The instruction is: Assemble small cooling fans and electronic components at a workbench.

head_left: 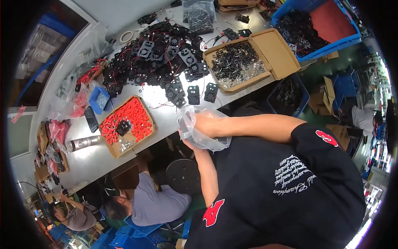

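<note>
A long worktable ran across the upper left. On it, a heap of small fans lay in the middle. To the right of the heap stood an open carton of fan parts, and behind that a crate. To the left of the heap stood a small box of caps, with a phone and a metal bottle just beside it. A plastic bag was before the table edge, with a stool under it.

clear plastic bag bunching between both hands, open cardboard box of black parts lying on the table, shallow cardboard tray holding red pieces, small blue bin sitting beside it
</note>
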Available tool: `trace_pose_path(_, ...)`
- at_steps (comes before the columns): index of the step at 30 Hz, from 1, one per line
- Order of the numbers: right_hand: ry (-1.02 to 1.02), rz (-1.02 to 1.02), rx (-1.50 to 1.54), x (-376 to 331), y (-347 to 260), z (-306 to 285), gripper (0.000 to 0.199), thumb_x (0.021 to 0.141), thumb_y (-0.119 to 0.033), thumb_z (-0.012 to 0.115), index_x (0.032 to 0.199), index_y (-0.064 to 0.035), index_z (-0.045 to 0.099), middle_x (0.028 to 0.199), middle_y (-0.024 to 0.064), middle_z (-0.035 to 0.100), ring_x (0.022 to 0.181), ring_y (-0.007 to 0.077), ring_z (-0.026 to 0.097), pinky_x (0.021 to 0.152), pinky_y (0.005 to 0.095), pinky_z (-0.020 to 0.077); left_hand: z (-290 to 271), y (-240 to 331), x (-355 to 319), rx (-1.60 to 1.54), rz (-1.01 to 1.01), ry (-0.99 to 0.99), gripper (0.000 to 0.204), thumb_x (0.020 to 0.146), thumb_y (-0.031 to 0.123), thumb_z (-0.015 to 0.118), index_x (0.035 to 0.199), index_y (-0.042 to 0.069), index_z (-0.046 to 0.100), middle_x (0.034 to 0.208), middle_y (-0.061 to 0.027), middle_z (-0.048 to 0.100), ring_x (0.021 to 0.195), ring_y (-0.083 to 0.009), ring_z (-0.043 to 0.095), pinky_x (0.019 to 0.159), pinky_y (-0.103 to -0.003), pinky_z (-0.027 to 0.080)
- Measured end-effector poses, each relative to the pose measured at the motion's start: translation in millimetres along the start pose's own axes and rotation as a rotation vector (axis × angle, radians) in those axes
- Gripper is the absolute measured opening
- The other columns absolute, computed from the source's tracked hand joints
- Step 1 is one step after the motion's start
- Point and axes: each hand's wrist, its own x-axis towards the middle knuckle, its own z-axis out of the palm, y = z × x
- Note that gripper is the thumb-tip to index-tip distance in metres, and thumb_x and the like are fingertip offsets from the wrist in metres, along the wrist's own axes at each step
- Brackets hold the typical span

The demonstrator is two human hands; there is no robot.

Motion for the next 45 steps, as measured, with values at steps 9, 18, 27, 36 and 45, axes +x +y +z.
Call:
trace_pose_path(9, 0.289, -0.2, 0.034, -10.8, 22.9, -80.5, 0.032, 0.083, -0.031, 0.064, 0.086, 0.0006, 0.068, 0.083, 0.0245, 0.067, 0.081, 0.0404, 0.067, 0.069, 0.047, 0.0515, 25.2, -29.2, 51.6, 0.069, -0.087, 0.133, 0.057, 0.101, 0.044, 0.039, 0.143, 0.006, 0.045, 0.142, -0.0129, 0.051, 0.13, -0.0316, 0.049, 0.11, -0.046, 0.038)
trace_pose_path(18, 0.359, -0.303, -0.042, -33.8, 61.0, -194.9, 0.02, 0.081, -0.023, 0.067, 0.096, -0.0103, 0.071, 0.093, 0.0171, 0.069, 0.085, 0.0345, 0.065, 0.073, 0.0429, 0.0509, 93.5, -95.5, 123.4, 0.133, -0.213, -0.042, 0.058, 0.102, 0.046, 0.035, 0.136, 0.002, 0.049, 0.131, -0.0148, 0.059, 0.115, -0.0299, 0.06, 0.1, -0.043, 0.049)
trace_pose_path(27, 0.237, 0.324, 0.523, -86.3, 137.0, -306.5, 0.023, 0.091, -0.02, 0.058, 0.1, -0.0019, 0.069, 0.07, 0.0023, 0.06, 0.054, 0.0094, 0.054, 0.046, 0.0274, 0.0418, 104.5, -191.7, 204.9, 0.154, -0.453, -0.009, 0.056, 0.095, 0.043, 0.044, 0.135, 0.005, 0.052, 0.132, -0.0138, 0.058, 0.12, -0.0313, 0.057, 0.103, -0.047, 0.045)
trace_pose_path(36, 0.288, 0.334, 0.73, -130.5, 210.4, -385.9, 0.028, 0.09, -0.027, 0.06, 0.097, -0.0014, 0.07, 0.072, 0.0007, 0.06, 0.05, 0.0059, 0.049, 0.038, 0.0226, 0.0332, 140.6, -277.5, 235.4, 0.231, -0.502, 0.072, 0.057, 0.098, 0.043, 0.037, 0.139, 0.006, 0.048, 0.138, -0.0138, 0.054, 0.125, -0.0315, 0.053, 0.106, -0.047, 0.042)
trace_pose_path(45, 0.405, 0.422, 1.07, -139.5, 328.3, -408.8, 0.026, 0.094, -0.03, 0.06, 0.097, -0.0049, 0.068, 0.075, -0.0021, 0.057, 0.05, 0.0031, 0.044, 0.037, 0.0198, 0.0263, 147.3, -282.2, 234.3, 0.275, -0.391, 0.213, 0.06, 0.099, 0.046, 0.037, 0.145, 0.008, 0.043, 0.142, -0.0132, 0.051, 0.13, -0.0318, 0.049, 0.109, -0.049, 0.04)
